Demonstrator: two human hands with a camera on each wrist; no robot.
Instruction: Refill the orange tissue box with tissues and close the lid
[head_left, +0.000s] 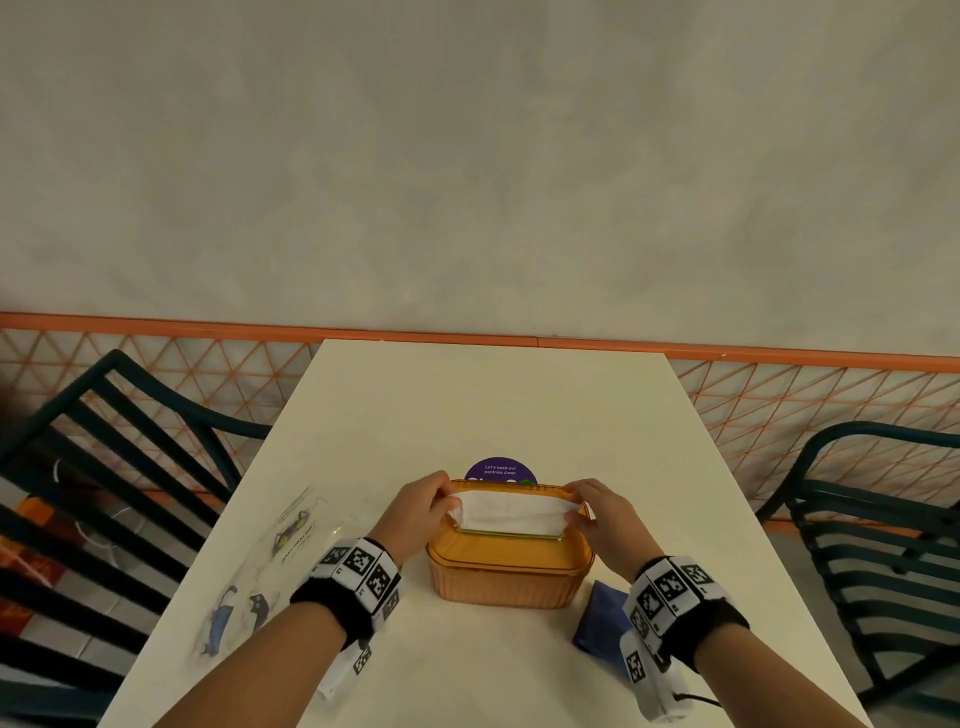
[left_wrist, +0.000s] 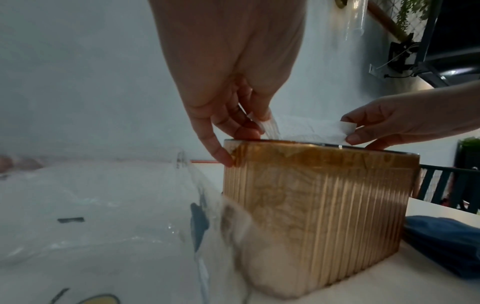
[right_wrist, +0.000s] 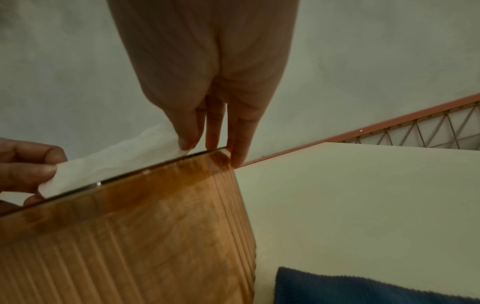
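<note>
On the left of the white table (head_left: 467, 395) lies an empty clear plastic wrapper (head_left: 260, 566) with printed figures. Just right of it, the left hand (head_left: 415, 512) pinches the left end of the white tissue (head_left: 511, 512) between thumb and fingers. The orange tissue box (head_left: 506, 566) stands in the middle of the table, near the person, and the tissue comes up through the slot of its lid (head_left: 509, 551), which seems already seated on the box. The right hand (head_left: 597, 517) pinches the right end of the same tissue, and a blue cloth (head_left: 597, 623) lies beside the box on the right.

The step in hand seems to be the last one: to draw out and spread the top tissue through the slot. The next move probably calls for a gentle, even pull from both sides, so the thin sheet does not tear, and then a press on the lid to check that it is fully closed.

The head view shows the whole layout and a purple round sticker (head_left: 501, 470) behind the box. The left wrist view alone shows one finger of the left hand touching the ribbed side of the box, and the tissues faintly through its translucent wall. The right wrist view shows a fingertip of the right hand down against the box corner.
</note>
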